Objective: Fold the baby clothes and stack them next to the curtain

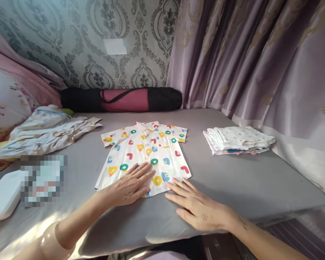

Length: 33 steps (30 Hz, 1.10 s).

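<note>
The short-sleeved shirt (143, 153) at centre frame is white, printed with red, yellow, green and blue letter shapes. The long bag (124, 100) at upper centre is black with a maroon middle. The upper-left wallpaper (65, 36) carries grey damask scrolls; the upper-right curtain (227, 72) is mauve with gold motifs. The sheet (233, 180) is plain grey.

Left fingers (146, 176) lie flat; right fingers (176, 198) fan apart

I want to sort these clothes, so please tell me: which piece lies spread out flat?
The short-sleeved shirt with the colourful print, under the left hand. The clothes at left lie crumpled, and the stack at right is folded.
</note>
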Available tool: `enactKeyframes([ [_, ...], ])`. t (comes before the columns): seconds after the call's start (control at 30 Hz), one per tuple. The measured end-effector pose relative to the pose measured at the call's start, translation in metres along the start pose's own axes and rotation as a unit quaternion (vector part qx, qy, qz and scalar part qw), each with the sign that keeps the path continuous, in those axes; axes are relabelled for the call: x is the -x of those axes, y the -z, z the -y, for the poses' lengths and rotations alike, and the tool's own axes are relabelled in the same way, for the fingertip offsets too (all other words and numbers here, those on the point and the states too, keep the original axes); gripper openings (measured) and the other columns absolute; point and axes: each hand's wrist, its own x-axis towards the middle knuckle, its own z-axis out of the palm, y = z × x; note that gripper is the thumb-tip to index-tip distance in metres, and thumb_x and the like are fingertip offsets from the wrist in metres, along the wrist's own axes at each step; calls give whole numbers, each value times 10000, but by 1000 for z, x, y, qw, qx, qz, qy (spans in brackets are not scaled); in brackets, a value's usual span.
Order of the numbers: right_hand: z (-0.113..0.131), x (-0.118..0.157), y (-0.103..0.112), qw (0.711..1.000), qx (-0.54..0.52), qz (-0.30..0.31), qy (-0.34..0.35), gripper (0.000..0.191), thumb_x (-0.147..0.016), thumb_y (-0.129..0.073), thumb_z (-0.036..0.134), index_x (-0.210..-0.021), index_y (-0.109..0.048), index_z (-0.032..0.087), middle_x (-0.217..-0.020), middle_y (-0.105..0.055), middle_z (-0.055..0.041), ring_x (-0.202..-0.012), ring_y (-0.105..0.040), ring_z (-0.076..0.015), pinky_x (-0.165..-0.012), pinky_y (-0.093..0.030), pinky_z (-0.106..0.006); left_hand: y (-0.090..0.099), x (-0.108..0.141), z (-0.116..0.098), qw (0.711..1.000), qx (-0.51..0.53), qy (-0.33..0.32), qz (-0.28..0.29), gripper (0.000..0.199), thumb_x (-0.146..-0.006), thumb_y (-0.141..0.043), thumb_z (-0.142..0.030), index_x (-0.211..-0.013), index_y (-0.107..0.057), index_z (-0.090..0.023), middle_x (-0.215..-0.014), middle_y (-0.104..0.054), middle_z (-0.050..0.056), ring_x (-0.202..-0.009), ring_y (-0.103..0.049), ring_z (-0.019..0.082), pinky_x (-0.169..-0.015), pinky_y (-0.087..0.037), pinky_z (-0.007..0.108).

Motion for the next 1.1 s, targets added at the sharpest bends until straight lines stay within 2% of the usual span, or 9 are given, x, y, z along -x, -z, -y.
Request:
enactKeyframes([
  [0.1,-2,-3,23,991,-135,-2,-5,343,-951,-444,326,-1224,-643,262,-1314,-602,-24,-1280,-485,-213,-1105,-346,-383,25,-15,5,999,33,-13,0,460,-939,-433,-493,-1379,-462,-362,-1462,-454,32,-1382,-359,258,-1157,-218,512],
  [0.2,-29,-22,47,957,-242,-119,-104,333,-944,-446,393,-1026,-713,213,-1032,-728,-31,-980,-665,-187,-860,-524,-300,49,-60,20,994,95,28,-55,378,-942,-424,-467,-1203,-628,-284,-1289,-617,61,-1179,-574,240,-1022,-431,409],
  [0.27,-57,-41,57,924,-251,-220,-187,297,-916,-483,379,-930,-701,179,-975,-730,-52,-889,-682,-180,-749,-542,-265,58,-101,32,985,142,56,-84,376,-935,-425,-432,-1145,-657,-223,-1171,-674,80,-976,-659,213,-844,-522,323],
  [0.33,-86,-61,61,895,-239,-262,-271,260,-899,-486,344,-886,-676,167,-912,-731,-64,-724,-686,-154,-595,-526,-225,60,-145,40,982,153,75,-83,350,-930,-411,-348,-1109,-666,-186,-1060,-707,80,-845,-672,188,-735,-528,278],
  [0.43,-117,-85,60,875,-169,-255,-376,279,-881,-482,339,-750,-647,156,-677,-700,-55,-513,-620,-125,-460,-440,-194,52,-206,42,984,130,109,-54,314,-905,-433,-238,-1105,-660,-156,-1044,-712,75,-855,-666,169,-756,-509,246],
  [0.53,-129,-100,56,878,-138,-234,-394,322,-863,-490,339,-626,-613,160,-459,-594,-28,-437,-572,-131,-440,-396,-197,37,-255,34,984,115,130,-48,287,-873,-475,-185,-1088,-660,-145,-1064,-708,72,-927,-656,174,-809,-493,243],
  [0.67,-128,-107,49,881,-134,-210,-403,349,-835,-529,379,-556,-580,176,-423,-541,-8,-446,-562,-142,-437,-361,-210,19,-300,24,977,78,188,-60,298,-881,-509,-288,-1081,-650,-118,-1125,-669,131,-1056,-612,239,-896,-462,304],
  [0.83,-112,-100,46,915,-94,-186,-346,363,-821,-539,415,-540,-541,186,-530,-587,-24,-541,-586,-166,-462,-323,-233,11,-327,20,969,39,236,-67,541,-787,-608,-510,-1114,-627,-79,-1206,-594,200,-1260,-444,326,-1016,-375,361],
  [1.1,-64,-81,51,937,32,-130,-322,216,-829,-500,377,-761,-612,205,-880,-705,-92,-862,-655,-255,-627,-362,-287,15,-343,23,958,39,281,-51,350,-842,-551,-294,-1139,-618,-121,-1243,-578,195,-1165,-554,284,-919,-451,343],
])
